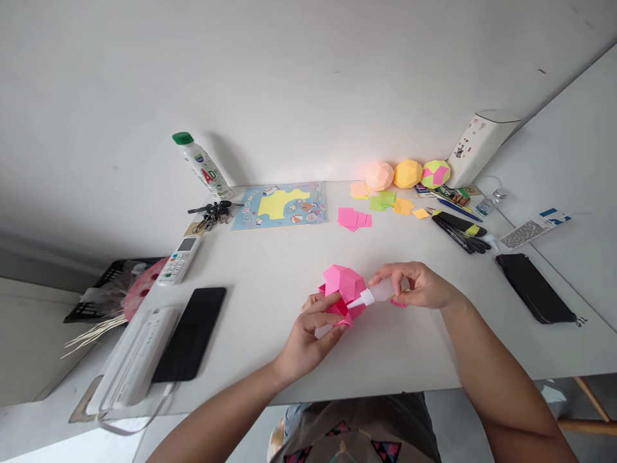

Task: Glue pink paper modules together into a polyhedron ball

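- Behind, a pale plain wall (289, 83); below, a white desk (270, 257) running from nine o'clock to three. Clock directions taken from the pink ball.
- Pink ball (344, 280): at the near-middle of the desk, faceted, made of folded paper, with a gap on the near side.
- Left hand (303, 341): partly closed, with fingers and thumb on the ball's near edge around the gap.
- Right hand (421, 286): curled round the squeeze bottle (383, 290), fingers closed on its body, at three o'clock. Nozzle aimed back towards nine, right at the gap.
- At twelve o'clock, pink slips (354, 218); at one, by the wall, a peach ball (379, 175) and an orange ball (407, 173); just beyond, a green-and-pink ball (436, 173).
- Between eight and nine, a phone (190, 334); at three, well beyond the bottle, a black pouch (535, 289).
- Probably very light, crisp at the folds yet easily dented, and weakest around the gap. Not likely slippery while dry; perhaps tacky or soggy if wetted. Best cradled from below or pinched lightly at a firm folded edge, without pressing on the flat faces.
- Bottle likely light and soft-walled, best held mid-body with gentle pressure.
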`<state>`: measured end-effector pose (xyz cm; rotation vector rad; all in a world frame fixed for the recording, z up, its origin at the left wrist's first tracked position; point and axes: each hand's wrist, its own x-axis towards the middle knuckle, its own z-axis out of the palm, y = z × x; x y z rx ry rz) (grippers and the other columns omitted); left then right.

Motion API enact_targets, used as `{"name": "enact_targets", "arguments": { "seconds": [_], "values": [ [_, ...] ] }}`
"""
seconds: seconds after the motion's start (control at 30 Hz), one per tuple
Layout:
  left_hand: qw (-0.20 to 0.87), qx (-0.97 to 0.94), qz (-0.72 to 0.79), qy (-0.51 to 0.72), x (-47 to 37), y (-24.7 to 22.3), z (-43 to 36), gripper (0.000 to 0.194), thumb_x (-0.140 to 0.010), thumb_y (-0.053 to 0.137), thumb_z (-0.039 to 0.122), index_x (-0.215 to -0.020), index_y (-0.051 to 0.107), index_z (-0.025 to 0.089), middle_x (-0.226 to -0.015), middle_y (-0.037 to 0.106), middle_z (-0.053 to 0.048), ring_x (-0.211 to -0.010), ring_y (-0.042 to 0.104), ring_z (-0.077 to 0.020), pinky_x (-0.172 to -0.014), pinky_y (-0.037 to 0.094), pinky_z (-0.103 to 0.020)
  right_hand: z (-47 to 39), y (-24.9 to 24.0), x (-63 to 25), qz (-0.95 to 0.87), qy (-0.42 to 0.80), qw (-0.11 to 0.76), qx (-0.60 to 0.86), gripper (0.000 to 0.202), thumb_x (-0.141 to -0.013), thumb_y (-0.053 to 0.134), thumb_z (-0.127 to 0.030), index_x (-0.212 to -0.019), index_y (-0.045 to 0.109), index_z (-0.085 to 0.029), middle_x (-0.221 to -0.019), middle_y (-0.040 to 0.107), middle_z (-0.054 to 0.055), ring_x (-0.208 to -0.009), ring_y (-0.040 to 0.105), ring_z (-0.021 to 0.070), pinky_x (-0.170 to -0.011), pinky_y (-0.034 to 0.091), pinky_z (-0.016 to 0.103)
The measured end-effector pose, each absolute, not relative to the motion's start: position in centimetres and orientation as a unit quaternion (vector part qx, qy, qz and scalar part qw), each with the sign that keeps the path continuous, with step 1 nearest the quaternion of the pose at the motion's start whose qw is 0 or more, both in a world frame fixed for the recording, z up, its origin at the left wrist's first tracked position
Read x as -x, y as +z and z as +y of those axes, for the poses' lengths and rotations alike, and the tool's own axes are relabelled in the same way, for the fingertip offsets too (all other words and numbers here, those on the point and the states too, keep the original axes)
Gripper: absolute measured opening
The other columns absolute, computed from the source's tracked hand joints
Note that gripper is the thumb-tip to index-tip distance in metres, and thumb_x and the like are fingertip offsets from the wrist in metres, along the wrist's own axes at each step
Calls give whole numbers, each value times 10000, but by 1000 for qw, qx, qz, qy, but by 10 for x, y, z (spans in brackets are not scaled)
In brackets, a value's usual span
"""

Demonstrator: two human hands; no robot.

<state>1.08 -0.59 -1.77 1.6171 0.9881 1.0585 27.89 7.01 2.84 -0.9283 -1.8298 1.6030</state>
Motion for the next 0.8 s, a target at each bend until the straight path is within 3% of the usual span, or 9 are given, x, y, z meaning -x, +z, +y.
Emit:
{"name": "enact_targets", "arguments": {
  "seconds": [0.2, 0.3, 0.4, 0.5, 0.67, 0.8],
  "values": [
    [465, -657, 406, 434, -10, -18, -7, 166, -890, 643, 353, -840, 781, 276, -1235, 680, -82, -973, 457, -247, -992, 344, -515, 72, 28, -287, -659, 610, 312, 311, 252, -702, 749, -114, -608, 532, -202, -1072, 725, 85, -1006, 651, 254, -576, 547, 288],
    [470, -647, 410, 439, -10, -18, -7, 173, -881, 650, 372, -825, 782, 276, -1243, 678, -81, -1015, 468, -254, -1043, 310, -542, 74, 31, -296, -578, 636, 434, 271, 319, -608, 847, -169, -600, 531, -219, -963, 735, 49, -857, 690, 240, -646, 581, 364],
    [482, -636, 413, 439, -11, -19, -6, 194, -872, 651, 407, -831, 784, 273, -1242, 674, -92, -1048, 485, -263, -1066, 305, -560, 78, 35, -307, -494, 618, 560, 246, 298, -590, 868, -272, -712, 598, -295, -974, 701, -26, -807, 681, 175, -665, 587, 308],
    [494, -623, 427, 431, -12, -18, -5, 213, -856, 660, 438, -817, 786, 270, -1241, 671, -94, -1104, 498, -278, -1090, 294, -566, 84, 36, -315, -439, 571, 629, 294, 340, -592, 858, -427, -849, 649, -352, -974, 666, -33, -821, 645, 151, -712, 582, 269],
    [545, -574, 450, 413, -12, -11, -5, 261, -820, 679, 503, -788, 783, 266, -1230, 668, -97, -1208, 512, -301, -1097, 323, -547, 96, 26, -315, -404, 516, 661, 366, 392, -621, 784, -620, -879, 687, -341, -946, 654, -23, -807, 614, 153, -798, 557, 323],
    [603, -509, 465, 402, -13, -3, -5, 292, -762, 730, 529, -756, 776, 241, -1316, 616, -108, -1333, 444, -343, -1107, 322, -547, 105, 15, -316, -410, 488, 655, 406, 387, -632, 808, -545, -941, 692, -343, -1005, 686, -5, -852, 634, 182, -842, 530, 389]
  ]
}}
